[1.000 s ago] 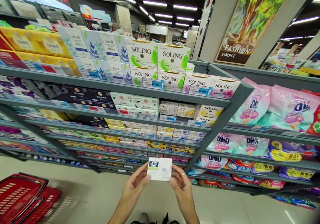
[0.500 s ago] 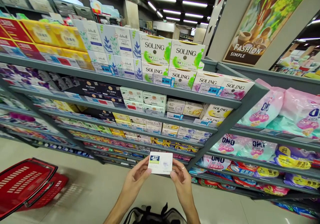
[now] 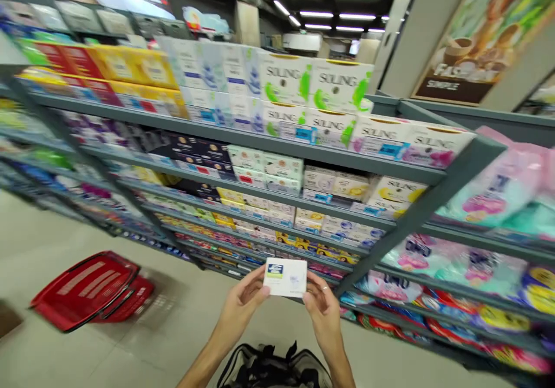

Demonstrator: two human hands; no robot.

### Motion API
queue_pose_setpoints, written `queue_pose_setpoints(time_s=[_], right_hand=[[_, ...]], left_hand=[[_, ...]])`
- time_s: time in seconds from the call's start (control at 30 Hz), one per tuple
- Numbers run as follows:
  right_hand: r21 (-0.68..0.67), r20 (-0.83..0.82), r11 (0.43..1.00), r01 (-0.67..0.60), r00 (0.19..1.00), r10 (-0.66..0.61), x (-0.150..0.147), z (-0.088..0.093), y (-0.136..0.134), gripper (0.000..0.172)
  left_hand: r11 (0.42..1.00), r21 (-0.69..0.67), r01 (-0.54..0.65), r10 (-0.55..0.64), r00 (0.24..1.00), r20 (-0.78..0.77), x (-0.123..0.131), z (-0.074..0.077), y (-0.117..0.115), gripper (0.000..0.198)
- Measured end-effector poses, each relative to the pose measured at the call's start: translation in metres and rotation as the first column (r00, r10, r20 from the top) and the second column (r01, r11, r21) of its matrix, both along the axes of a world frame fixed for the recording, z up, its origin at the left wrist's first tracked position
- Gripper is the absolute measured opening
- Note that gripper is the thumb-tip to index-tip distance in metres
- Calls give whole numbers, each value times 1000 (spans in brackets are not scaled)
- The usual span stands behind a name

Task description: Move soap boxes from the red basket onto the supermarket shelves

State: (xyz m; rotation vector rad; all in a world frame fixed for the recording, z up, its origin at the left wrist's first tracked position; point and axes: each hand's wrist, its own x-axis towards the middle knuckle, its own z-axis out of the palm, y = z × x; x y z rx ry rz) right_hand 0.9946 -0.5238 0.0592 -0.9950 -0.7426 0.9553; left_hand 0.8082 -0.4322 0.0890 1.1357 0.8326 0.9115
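A small white box (image 3: pixel 286 279) with a dark blue and green label is held up in front of me, its printed face toward the camera. The box looks like boxed soap, though its text is blurred. My left hand (image 3: pixel 248 291) grips its left end, the thumb on the front lower corner. At the opposite end my right hand (image 3: pixel 319 301), with a ring on one finger, pinches the lower right corner. Behind the box stand shelves with similar small boxes, among them white and yellow ones (image 3: pixel 336 183) on the second shelf.
A red shopping basket (image 3: pixel 97 289) stands on the floor at the left. White SOLING boxes (image 3: pixel 340 84) line the top shelf (image 3: pixel 243 136). Bags of detergent (image 3: pixel 485 200) fill the shelves at the right. A dark and beige bag (image 3: pixel 269 368) hangs at my front.
My view has turned left, so the shelves and basket appear farther right, and the basket shows whole. Both hands still hold the white box in nearly the same place.
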Motion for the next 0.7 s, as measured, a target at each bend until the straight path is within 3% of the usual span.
queue_pose_setpoints(time_s=[0.17,0.47,0.7], right_hand=[[-40,41,998,43,998,-42,10,-4,5,48],[-59,72,986,154,986,-150,-26,5,16,54],[-60,96,998,-11,995,17,-9,2,18,51]], left_hand=[[998,32,57,-59,996,70,4,4,2,61],[999,37,7,-11,994,109,-20,-4,0,60],[999,14,-29,27,996,88,-22,3,1,61]])
